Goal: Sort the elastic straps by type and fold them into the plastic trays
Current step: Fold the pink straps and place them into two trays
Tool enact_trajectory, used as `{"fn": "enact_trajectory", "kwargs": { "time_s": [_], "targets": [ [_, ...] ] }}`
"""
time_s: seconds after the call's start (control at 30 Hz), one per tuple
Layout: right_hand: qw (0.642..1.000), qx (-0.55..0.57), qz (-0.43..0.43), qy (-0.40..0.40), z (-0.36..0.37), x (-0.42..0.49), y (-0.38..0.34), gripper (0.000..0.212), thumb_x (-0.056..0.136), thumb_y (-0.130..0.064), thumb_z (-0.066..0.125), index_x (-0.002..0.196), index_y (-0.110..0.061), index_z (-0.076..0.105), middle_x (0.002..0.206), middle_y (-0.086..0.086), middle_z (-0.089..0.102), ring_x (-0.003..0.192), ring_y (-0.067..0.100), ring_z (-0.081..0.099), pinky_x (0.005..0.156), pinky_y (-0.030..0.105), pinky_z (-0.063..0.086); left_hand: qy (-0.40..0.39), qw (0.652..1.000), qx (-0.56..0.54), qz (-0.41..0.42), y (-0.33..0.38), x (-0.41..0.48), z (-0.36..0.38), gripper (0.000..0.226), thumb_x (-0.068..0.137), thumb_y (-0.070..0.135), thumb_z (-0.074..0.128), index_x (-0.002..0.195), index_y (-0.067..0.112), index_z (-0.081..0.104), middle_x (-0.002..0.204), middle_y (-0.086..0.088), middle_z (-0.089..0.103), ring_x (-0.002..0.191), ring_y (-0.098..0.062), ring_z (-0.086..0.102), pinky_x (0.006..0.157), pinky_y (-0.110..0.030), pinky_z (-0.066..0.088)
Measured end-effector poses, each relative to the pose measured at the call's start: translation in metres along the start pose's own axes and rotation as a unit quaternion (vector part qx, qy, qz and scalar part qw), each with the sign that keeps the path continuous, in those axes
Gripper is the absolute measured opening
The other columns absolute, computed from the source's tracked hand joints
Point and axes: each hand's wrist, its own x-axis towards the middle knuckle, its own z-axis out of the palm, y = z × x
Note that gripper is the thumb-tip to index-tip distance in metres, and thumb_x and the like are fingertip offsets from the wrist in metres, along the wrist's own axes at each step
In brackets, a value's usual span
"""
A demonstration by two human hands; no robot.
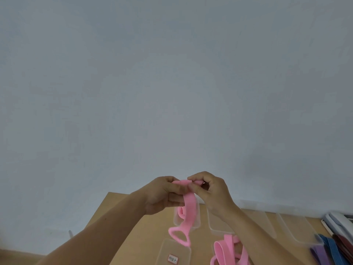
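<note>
Pink strap (pixel 189 199): raised above the table (pixel 129 226), top end pinched by both hands, judged so that a fold can be started. The looped lower end hangs before a tray (pixel 176 221) at the far edge.
Left hand (pixel 162 196): fingers curled, strap gripped.
Right hand (pixel 214 190): thumb and fingertips closed on the strap end.
Pink pile (pixel 227 249): near edge, unsorted.
Blue straps (pixel 332 247): right edge.

Table (pixel 124 217) lies open left of trays (pixel 294 228); strap heaps (pixel 227 249) crowd the right.
</note>
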Motion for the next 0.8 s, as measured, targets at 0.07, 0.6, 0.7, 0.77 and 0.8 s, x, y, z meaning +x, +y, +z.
{"fn": "enact_trajectory", "kwargs": {
  "time_s": [0.07, 0.6, 0.7, 0.77, 0.8],
  "targets": [
    [1.000, 0.006, -0.025, -0.015, -0.001, -0.002, -0.001, 0.028, 0.081, 0.000, 0.074, 0.088, -0.027, 0.074, 0.091, -0.012, 0.070, 0.088, 0.009, 0.066, 0.080, 0.024, 0.054, -0.024, 0.999, -0.027, 0.007, 0.000, 0.000, 0.000, 0.026, 0.087, 0.011, 0.063, 0.110, -0.001, 0.068, 0.119, -0.023, 0.067, 0.110, -0.036, 0.066, 0.096, -0.038, 0.054],
    [0.988, 0.079, 0.121, -0.050, -0.011, -0.002, -0.011, 0.016, 0.086, -0.014, 0.073, 0.102, -0.013, 0.069, 0.084, 0.010, 0.073, 0.071, 0.025, 0.071, 0.064, 0.032, 0.056, 0.102, 0.985, 0.056, 0.124, -0.015, 0.012, 0.000, 0.045, 0.073, -0.005, 0.081, 0.112, 0.010, 0.062, 0.101, -0.015, 0.064, 0.087, -0.025, 0.068, 0.078, -0.028, 0.055],
    [0.993, 0.061, 0.099, -0.032, -0.012, -0.002, -0.009, 0.018, 0.083, -0.007, 0.075, 0.099, -0.015, 0.070, 0.084, 0.006, 0.073, 0.071, 0.020, 0.071, 0.066, 0.028, 0.056, 0.097, 0.990, 0.040, 0.095, -0.015, 0.011, 0.000, 0.043, 0.077, 0.000, 0.080, 0.116, 0.002, 0.063, 0.111, -0.020, 0.068, 0.095, -0.030, 0.070, 0.083, -0.034, 0.057],
    [0.996, 0.040, 0.079, -0.017, -0.011, -0.002, -0.007, 0.021, 0.082, -0.006, 0.075, 0.096, -0.020, 0.071, 0.088, -0.002, 0.073, 0.076, 0.012, 0.070, 0.071, 0.027, 0.056, 0.058, 0.994, 0.055, 0.072, -0.014, 0.008, 0.002, 0.029, 0.084, 0.004, 0.074, 0.112, -0.002, 0.067, 0.109, -0.020, 0.071, 0.099, -0.032, 0.070, 0.086, -0.039, 0.058],
    [0.997, 0.030, 0.071, -0.012, -0.009, -0.002, -0.005, 0.022, 0.081, -0.005, 0.075, 0.095, -0.022, 0.071, 0.090, -0.005, 0.073, 0.079, 0.010, 0.070, 0.075, 0.027, 0.057, 0.049, 0.995, 0.068, 0.063, -0.013, 0.006, 0.002, 0.027, 0.086, 0.007, 0.073, 0.111, -0.002, 0.069, 0.107, -0.019, 0.073, 0.099, -0.032, 0.071, 0.086, -0.041, 0.058]
  ]
}}
